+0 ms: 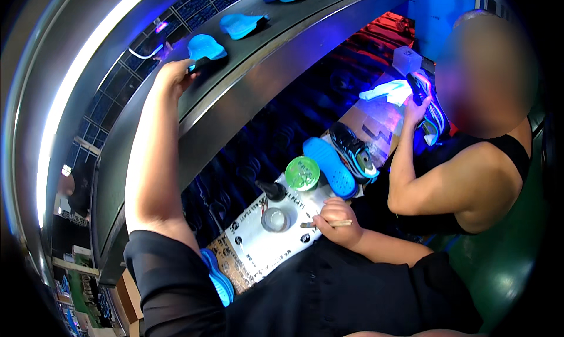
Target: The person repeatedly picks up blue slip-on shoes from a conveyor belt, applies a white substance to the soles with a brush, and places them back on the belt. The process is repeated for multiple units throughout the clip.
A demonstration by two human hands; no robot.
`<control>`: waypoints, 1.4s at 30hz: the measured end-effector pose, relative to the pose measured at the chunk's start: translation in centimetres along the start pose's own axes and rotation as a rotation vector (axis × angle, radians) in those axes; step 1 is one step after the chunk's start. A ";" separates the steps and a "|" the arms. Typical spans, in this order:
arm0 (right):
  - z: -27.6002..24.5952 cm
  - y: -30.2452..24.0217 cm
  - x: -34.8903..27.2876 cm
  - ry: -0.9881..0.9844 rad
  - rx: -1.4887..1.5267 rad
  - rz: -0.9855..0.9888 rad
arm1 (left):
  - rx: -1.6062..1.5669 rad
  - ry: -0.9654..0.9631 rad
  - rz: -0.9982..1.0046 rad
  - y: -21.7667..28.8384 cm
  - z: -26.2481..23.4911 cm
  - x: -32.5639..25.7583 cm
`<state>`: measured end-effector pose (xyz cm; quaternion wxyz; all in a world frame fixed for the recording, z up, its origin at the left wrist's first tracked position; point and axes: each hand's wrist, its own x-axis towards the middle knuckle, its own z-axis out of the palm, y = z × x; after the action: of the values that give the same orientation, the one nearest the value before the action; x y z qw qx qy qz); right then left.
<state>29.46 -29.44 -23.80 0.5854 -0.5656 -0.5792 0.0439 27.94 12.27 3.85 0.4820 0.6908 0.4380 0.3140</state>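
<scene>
Head view: the person's left hand (173,73) is stretched far forward and up to the dark curved conveyor belt (258,49), its fingers closed on the near edge of a bright blue moulded shoe insole (204,46) that lies on the belt. Two more blue insoles (241,24) sit further along the same belt, well apart from each other.

The right hand (336,219) rests low on the white printed sheet covering the desk (264,246), with thumb and fingers pinching a thin wooden-handled brush (329,223) that lies nearly level, its dark tip pointing left toward a small clear round glass dish (275,219). Just behind the dish stands a small black-capped squeeze bottle (272,189), and beside that a round green lid-topped jar (302,172). A blue perforated shoe sole (330,167) lies tilted just right of the jar, touching a black trainer with a blue-and-white sole (353,150).

Another blue sole piece (218,278) shows at the desk's near edge, partly hidden by the person's black sleeve.

On the right a co-worker in a black sleeveless top sits near; that co-worker's hand (416,111) grips a blue-and-white striped shoe (432,111), with a pale crumpled cloth (386,91) lying just beside it.
</scene>
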 end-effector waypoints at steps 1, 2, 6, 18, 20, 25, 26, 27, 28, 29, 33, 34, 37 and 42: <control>-0.6 0.4 -0.1 0.020 0.016 -0.014 | -0.017 -0.097 -0.002 0.4 1.4 2.9; -0.9 0.6 -0.2 -0.004 0.007 0.004 | -0.026 -0.179 -0.011 0.6 2.0 5.5; -2.4 2.1 -0.2 -0.027 0.000 0.052 | 0.088 -0.022 0.043 3.0 10.1 7.2; -0.7 1.7 0.0 -0.047 -0.006 -0.005 | 0.044 0.101 0.728 -2.8 0.7 -18.5; 1.1 1.0 -0.5 -0.031 0.046 0.025 | 0.168 -0.011 0.651 -10.9 -2.7 -26.6; 4.9 0.1 -1.9 -0.090 0.198 0.269 | 1.077 0.299 0.185 -34.1 -14.7 -39.9; 5.5 -0.5 -1.8 -0.110 0.233 0.319 | 1.135 0.450 -0.064 -38.6 -17.3 -43.1; 6.4 -1.0 -1.8 -0.103 0.278 0.334 | 1.135 0.437 -0.262 -41.0 -19.1 -45.7; 7.3 -1.2 -1.7 -0.140 0.314 0.342 | 1.121 0.420 -0.451 -43.3 -20.8 -47.6; 7.8 -1.7 -1.4 -0.179 0.292 0.320 | 0.928 0.419 -0.581 -44.3 -21.7 -48.4; 10.4 -3.0 -1.2 -0.221 0.299 0.319 | 0.366 0.354 -0.449 -48.1 -22.5 -50.2; 10.8 -3.3 -1.2 -0.231 0.315 0.330 | 0.184 0.361 -0.540 -49.7 -23.4 -50.9; 10.8 -3.5 -1.7 -0.233 0.258 0.330 | -0.488 0.397 -0.674 -44.2 -22.2 -48.3; 10.1 -4.1 -1.4 -0.153 0.321 0.491 | -0.724 0.568 -0.429 -37.2 -16.3 -46.9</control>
<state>19.18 -25.73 -24.86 0.5939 -0.5840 -0.4531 0.3176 -16.90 -18.27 -26.21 0.6060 0.2611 0.5471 0.5151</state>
